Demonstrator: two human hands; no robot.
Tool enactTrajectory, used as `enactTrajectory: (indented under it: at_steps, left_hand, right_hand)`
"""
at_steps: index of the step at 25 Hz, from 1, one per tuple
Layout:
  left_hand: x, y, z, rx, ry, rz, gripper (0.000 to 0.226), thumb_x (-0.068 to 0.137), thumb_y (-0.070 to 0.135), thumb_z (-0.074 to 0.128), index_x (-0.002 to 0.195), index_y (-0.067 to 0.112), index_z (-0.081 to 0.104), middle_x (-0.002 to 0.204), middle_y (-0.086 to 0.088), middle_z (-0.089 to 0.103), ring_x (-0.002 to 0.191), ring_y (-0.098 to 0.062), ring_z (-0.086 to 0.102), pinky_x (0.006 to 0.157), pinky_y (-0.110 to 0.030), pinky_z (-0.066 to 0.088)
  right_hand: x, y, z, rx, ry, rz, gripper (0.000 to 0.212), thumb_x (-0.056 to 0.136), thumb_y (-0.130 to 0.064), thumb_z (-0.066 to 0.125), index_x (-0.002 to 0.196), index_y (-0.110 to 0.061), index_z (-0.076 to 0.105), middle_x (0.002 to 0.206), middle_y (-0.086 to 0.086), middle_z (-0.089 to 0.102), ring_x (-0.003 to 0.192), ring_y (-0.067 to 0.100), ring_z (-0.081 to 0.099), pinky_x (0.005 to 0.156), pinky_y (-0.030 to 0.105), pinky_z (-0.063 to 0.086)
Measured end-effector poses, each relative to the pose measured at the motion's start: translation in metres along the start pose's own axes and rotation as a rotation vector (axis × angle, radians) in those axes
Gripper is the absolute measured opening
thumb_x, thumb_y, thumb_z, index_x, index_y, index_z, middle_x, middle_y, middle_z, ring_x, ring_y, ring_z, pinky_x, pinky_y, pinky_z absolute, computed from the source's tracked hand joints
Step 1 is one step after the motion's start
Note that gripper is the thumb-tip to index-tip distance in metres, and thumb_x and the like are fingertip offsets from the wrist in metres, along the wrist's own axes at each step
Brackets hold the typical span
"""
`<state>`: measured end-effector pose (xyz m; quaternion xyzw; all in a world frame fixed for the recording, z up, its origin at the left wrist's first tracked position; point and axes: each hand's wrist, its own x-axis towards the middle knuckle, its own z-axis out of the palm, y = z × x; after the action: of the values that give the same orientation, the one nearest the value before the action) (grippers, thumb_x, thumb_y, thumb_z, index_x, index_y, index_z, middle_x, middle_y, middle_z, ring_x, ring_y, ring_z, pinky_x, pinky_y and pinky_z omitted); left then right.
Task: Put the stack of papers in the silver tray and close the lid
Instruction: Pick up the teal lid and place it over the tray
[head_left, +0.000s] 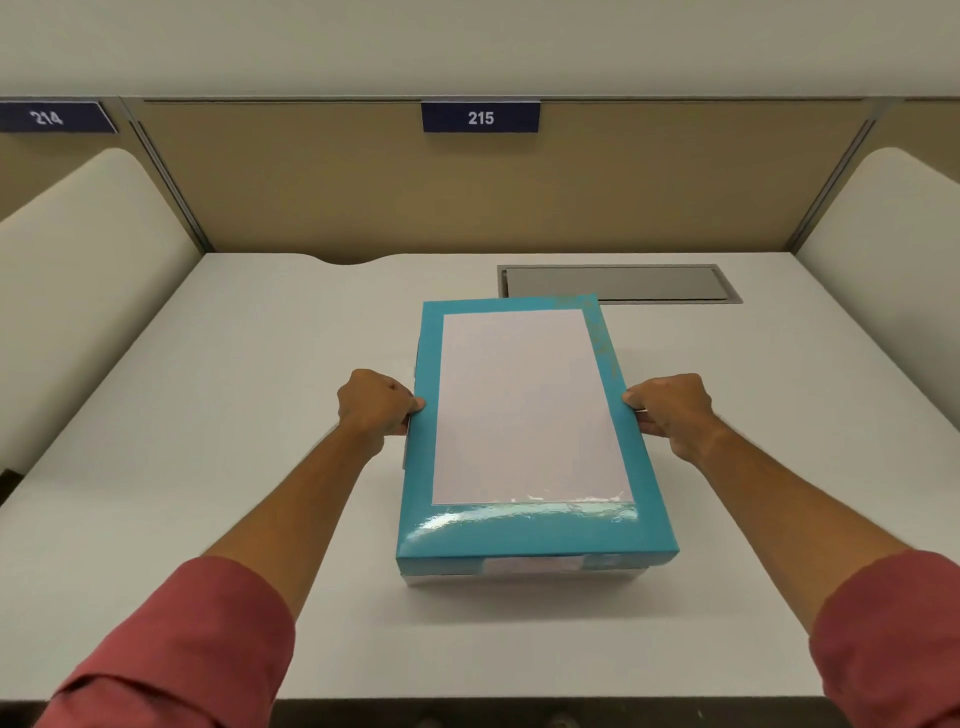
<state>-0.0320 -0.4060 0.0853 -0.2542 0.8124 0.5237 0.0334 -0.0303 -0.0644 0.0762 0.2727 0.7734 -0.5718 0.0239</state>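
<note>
A teal lid (530, 535) with a clear window sits over the silver tray (519, 578), whose edge shows only as a thin strip under the lid's near side. White paper (524, 410) shows through the window. My left hand (374, 405) grips the lid's left edge, thumb on top. On the right edge my right hand (670, 410) grips the same way. Both hold at about the middle of the lid's length. The tray's inside is hidden.
The white desk (208, 467) is walled by tan partitions with number plates 214 and 215. A grey recessed cable hatch (618, 283) lies just behind the box. Padded side panels stand at left and right. The desk's front edge is near my sleeves.
</note>
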Motion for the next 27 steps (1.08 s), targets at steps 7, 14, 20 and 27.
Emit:
enactTrajectory:
  at_steps: [7, 14, 20, 27]
  left_hand:
    - [-0.004, -0.014, 0.012, 0.058, 0.032, -0.036, 0.017, 0.069, 0.011, 0.085, 0.071, 0.004, 0.070, 0.079, -0.012, 0.072, 0.063, -0.028, 0.072, 0.071, -0.041, 0.063]
    - [0.001, -0.013, 0.011, 0.103, 0.068, -0.022, 0.015, 0.070, 0.012, 0.084, 0.068, 0.007, 0.069, 0.075, -0.009, 0.071, 0.060, -0.026, 0.072, 0.071, -0.039, 0.062]
    - [0.008, -0.021, 0.013, 0.082, 0.069, -0.035, 0.016, 0.070, 0.013, 0.085, 0.073, 0.006, 0.071, 0.080, -0.012, 0.072, 0.064, -0.027, 0.072, 0.074, -0.042, 0.062]
    - [0.019, -0.022, 0.014, 0.079, 0.017, -0.106, 0.020, 0.069, 0.012, 0.085, 0.075, 0.001, 0.070, 0.074, -0.012, 0.071, 0.063, -0.030, 0.073, 0.070, -0.041, 0.062]
  right_hand:
    - [0.006, 0.022, 0.002, -0.050, -0.040, 0.037, 0.010, 0.079, -0.007, 0.074, 0.078, -0.006, 0.065, 0.095, 0.016, 0.071, 0.077, 0.028, 0.072, 0.063, 0.036, 0.061]
    - [0.015, 0.023, 0.007, -0.042, -0.057, 0.029, 0.012, 0.079, -0.009, 0.076, 0.083, -0.003, 0.067, 0.095, 0.016, 0.071, 0.078, 0.029, 0.073, 0.070, 0.041, 0.062]
    - [0.019, 0.023, 0.013, -0.058, -0.060, 0.029, 0.013, 0.077, -0.009, 0.078, 0.075, -0.007, 0.065, 0.091, 0.014, 0.071, 0.074, 0.026, 0.073, 0.064, 0.039, 0.063]
    - [0.024, 0.020, 0.014, -0.067, -0.084, 0.080, 0.015, 0.075, -0.006, 0.079, 0.080, -0.001, 0.066, 0.086, 0.015, 0.071, 0.072, 0.026, 0.072, 0.056, 0.034, 0.061]
